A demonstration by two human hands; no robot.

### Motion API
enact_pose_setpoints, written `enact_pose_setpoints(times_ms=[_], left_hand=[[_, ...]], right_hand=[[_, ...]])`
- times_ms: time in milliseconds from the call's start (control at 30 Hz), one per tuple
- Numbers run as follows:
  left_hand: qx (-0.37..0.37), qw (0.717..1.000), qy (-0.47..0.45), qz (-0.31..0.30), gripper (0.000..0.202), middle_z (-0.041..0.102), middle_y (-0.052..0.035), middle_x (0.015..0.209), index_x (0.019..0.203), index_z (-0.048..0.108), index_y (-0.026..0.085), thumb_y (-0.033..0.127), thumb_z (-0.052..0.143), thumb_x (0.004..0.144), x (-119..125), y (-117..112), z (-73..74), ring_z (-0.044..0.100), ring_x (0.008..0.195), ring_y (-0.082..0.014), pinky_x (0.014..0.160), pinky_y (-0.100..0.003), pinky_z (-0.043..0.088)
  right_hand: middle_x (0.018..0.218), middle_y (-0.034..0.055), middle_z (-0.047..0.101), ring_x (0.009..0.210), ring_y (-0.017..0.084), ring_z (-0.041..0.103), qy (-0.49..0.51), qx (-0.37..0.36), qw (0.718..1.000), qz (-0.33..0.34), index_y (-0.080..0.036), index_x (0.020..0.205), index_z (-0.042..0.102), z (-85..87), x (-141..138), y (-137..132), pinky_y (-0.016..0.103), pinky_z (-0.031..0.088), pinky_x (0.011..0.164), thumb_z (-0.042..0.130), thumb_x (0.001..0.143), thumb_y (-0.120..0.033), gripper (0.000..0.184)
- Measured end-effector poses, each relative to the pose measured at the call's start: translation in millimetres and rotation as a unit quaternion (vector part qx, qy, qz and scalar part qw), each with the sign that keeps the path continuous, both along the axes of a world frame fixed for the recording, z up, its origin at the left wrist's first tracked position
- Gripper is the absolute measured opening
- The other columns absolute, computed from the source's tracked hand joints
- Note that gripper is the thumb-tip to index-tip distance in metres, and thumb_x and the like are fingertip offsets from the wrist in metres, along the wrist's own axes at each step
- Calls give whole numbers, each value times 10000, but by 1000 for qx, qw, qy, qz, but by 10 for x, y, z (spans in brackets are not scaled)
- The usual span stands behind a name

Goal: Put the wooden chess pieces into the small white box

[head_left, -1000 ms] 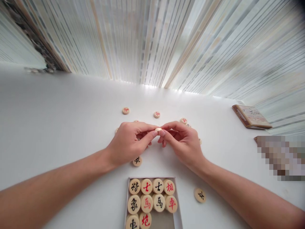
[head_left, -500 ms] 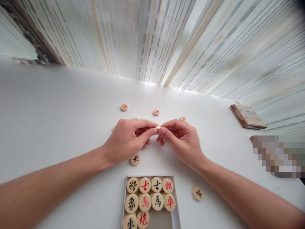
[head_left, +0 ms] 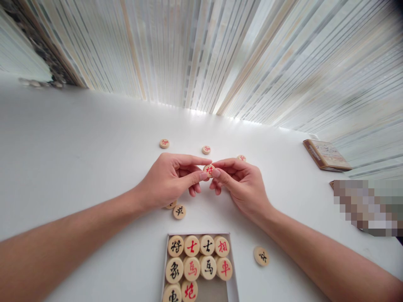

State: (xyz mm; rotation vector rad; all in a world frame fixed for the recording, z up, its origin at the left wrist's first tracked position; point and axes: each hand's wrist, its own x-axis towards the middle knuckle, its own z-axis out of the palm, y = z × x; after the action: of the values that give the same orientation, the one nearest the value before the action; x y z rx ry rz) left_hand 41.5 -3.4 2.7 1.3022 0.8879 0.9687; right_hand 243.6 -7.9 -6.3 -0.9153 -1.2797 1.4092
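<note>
Between my two hands, above the white table, is a round wooden Chinese chess piece [head_left: 208, 170] with a red character facing me. My left hand [head_left: 176, 178] pinches its left side with thumb and fingers. On the opposite side, the thumb and fingers of my right hand [head_left: 241, 182] grip it too. Below the hands lies an open box [head_left: 232, 268] with rows of chess pieces in red and black; its lower end is cut off by the frame. Just under my left hand sits a loose black-marked piece [head_left: 179, 212], with another partly hidden beside it.
Red-marked pieces lie farther back, at left [head_left: 164, 143], centre [head_left: 206, 149] and right [head_left: 241, 158]. A black-marked piece [head_left: 261, 256] rests right of the box. At the right stands a flat brown box [head_left: 327, 155], near a blurred-out item [head_left: 365, 205]. A striped curtain [head_left: 176, 54] hangs behind the table.
The held chess piece has tilted, so its red-marked face now shows toward me. Both hands stay close together in nearly the same place, and a partly hidden piece now shows below my left hand.
</note>
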Motion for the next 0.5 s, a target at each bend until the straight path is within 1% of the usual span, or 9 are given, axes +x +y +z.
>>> enact_pose_setpoints(times_ms=[100, 200, 300, 433, 500], left_hand=[[-10, 1000, -3, -5, 303, 813, -24, 746, 1135, 816, 132, 276, 865, 873, 2, -5, 7, 728, 603, -119, 578, -199, 652], [-4, 1000, 8, -10, 318, 827, -27, 777, 1149, 804, 133, 275, 866, 872, 0, -22, 10, 741, 622, -118, 622, -197, 654], [8, 1000, 27, -12, 288, 839, -38, 812, 1137, 789, 131, 257, 848, 884, -6, -42, 1, 773, 680, -129, 679, -196, 654], [45, 998, 37, -23, 222, 850, -58, 882, 1100, 777, 138, 221, 816, 898, -2, -63, -22, 801, 750, -154, 699, -216, 660], [73, 996, 36, -27, 180, 848, -62, 905, 1061, 786, 142, 197, 809, 891, 7, -69, -26, 817, 808, -173, 744, -240, 673]], right_hand=[[770, 29, 811, 617, 144, 748, 1, -10, 1000, 3, -191, 933, 818, 5, 5, 2, 222, 625, 538, 994, 726, -250, 278], [745, 27, 803, 624, 132, 739, -4, -18, 1000, -1, -183, 911, 809, 10, 4, 5, 198, 622, 555, 1030, 656, -236, 342], [738, 18, 792, 618, 119, 725, -9, -28, 1000, -7, -176, 887, 792, 11, -1, 7, 189, 621, 572, 1053, 599, -228, 392], [739, 12, 783, 623, 137, 733, -21, -37, 999, -5, -183, 837, 750, 5, -7, 10, 223, 625, 579, 1064, 566, -248, 419], [718, 10, 770, 620, 149, 731, -36, -38, 999, -6, -187, 808, 730, 1, -6, 11, 240, 614, 557, 1061, 572, -276, 416]])
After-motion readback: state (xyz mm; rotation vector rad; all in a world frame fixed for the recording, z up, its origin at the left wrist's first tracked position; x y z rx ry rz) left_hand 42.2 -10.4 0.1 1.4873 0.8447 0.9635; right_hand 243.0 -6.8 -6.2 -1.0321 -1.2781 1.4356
